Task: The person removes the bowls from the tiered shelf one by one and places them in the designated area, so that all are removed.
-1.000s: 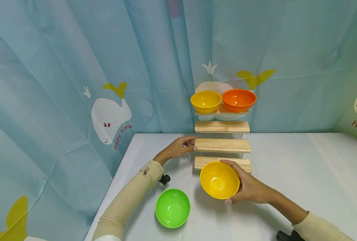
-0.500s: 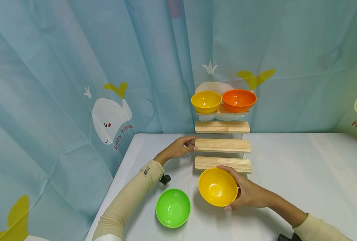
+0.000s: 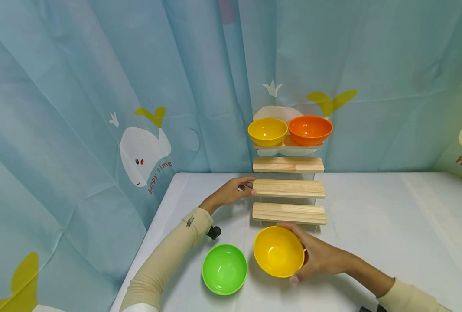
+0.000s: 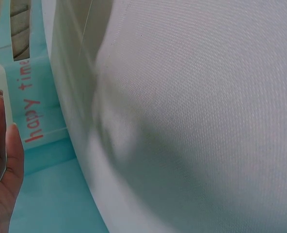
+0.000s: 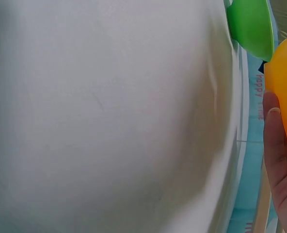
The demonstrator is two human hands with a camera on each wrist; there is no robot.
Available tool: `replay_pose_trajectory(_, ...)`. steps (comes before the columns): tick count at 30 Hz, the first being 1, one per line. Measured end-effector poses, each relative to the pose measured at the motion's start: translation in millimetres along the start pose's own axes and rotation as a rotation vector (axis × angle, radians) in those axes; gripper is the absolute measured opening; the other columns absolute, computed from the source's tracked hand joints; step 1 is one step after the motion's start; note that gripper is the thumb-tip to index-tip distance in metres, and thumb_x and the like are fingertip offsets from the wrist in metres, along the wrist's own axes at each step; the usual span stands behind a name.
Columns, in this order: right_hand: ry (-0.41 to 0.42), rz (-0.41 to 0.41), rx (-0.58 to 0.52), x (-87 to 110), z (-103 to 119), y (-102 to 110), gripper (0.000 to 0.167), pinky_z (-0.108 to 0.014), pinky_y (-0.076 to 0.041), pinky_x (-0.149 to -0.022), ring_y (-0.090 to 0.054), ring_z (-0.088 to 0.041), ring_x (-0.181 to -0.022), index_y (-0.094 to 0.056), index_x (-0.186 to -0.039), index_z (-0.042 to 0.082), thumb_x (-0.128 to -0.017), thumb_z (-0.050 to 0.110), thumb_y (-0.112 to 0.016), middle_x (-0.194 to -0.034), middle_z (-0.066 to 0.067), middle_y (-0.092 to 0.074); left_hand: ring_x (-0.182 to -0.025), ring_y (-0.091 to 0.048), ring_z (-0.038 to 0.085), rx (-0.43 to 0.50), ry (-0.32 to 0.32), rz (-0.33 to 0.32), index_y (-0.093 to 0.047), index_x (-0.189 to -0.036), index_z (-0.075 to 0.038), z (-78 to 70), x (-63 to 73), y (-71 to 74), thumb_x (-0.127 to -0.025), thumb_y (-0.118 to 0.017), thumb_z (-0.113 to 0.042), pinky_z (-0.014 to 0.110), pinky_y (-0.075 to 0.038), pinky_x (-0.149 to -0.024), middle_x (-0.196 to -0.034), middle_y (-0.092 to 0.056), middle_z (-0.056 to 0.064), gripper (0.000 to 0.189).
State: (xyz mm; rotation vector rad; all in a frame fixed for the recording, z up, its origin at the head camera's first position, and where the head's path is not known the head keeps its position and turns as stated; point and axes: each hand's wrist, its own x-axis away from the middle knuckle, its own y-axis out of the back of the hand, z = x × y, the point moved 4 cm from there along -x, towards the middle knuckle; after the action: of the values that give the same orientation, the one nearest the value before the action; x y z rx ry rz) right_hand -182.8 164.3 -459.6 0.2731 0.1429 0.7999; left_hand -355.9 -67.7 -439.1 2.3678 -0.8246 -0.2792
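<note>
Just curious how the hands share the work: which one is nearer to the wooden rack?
The left hand: it is just at the left edge of the wooden rack. The right hand is farther off, on the near side of the rack, holding a yellow bowl.

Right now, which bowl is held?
The round yellow bowl in the right hand; no hand touches the green bowl, or the other yellow bowl and orange bowl on the top wooden shelf.

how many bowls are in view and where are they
4: a yellow bowl and an orange bowl side by side on the top shelf, a green bowl on the table, and a second yellow bowl in the right hand.
</note>
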Motion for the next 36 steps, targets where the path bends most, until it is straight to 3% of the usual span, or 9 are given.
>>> replay_pose_trajectory(9, 0.011, 0.054, -0.050, -0.5, 1, -8, 0.106, -0.038, -0.057, -0.085, -0.057, -0.027, -0.118, -0.018, -0.157, 0.013, -0.075, 0.005, -0.085, -0.146, -0.022, -0.040, -0.117, -0.059, 0.024, -0.001, -0.004, 0.000, -0.045, -0.153, -0.011, 0.3, 0.5, 0.0, -0.101, -0.063, -0.029, 0.034, -0.050, -0.096, -0.133, -0.062, 0.012, 0.057)
replay_pose_trajectory(15, -0.011, 0.069, -0.042, 0.0, -4, -11, 0.105, -0.037, -0.057, -0.086, -0.057, -0.029, -0.118, -0.020, -0.157, 0.019, -0.074, 0.007, -0.085, -0.146, -0.018, -0.042, -0.117, -0.059, 0.025, 0.005, -0.007, -0.004, -0.046, -0.152, -0.010, 0.6, 0.3, -0.2, -0.101, -0.063, -0.028, 0.035, -0.050, -0.095, -0.133, -0.062, 0.013, 0.056)
replay_pose_trajectory(26, -0.012, 0.107, 0.029, -0.1, -9, -16, 0.106, -0.029, -0.051, -0.094, -0.053, -0.022, -0.124, -0.021, -0.157, 0.020, -0.075, 0.013, -0.087, -0.147, -0.013, -0.044, -0.120, -0.058, 0.032, 0.029, -0.011, 0.002, -0.043, -0.153, -0.006, -1.8, 0.1, -0.4, -0.101, -0.063, -0.023, 0.041, -0.048, -0.099, -0.135, -0.060, 0.018, 0.057)
replay_pose_trajectory(36, -0.034, 0.122, 0.114, -0.3, -13, -20, 0.107, -0.024, -0.042, -0.105, -0.048, -0.015, -0.132, -0.021, -0.157, 0.013, -0.075, 0.024, -0.089, -0.150, -0.004, -0.044, -0.115, -0.060, 0.025, 0.021, -0.030, -0.005, -0.047, -0.151, -0.011, 0.6, 0.6, 0.0, -0.101, -0.064, -0.025, 0.033, -0.050, -0.095, -0.131, -0.063, 0.013, 0.054)
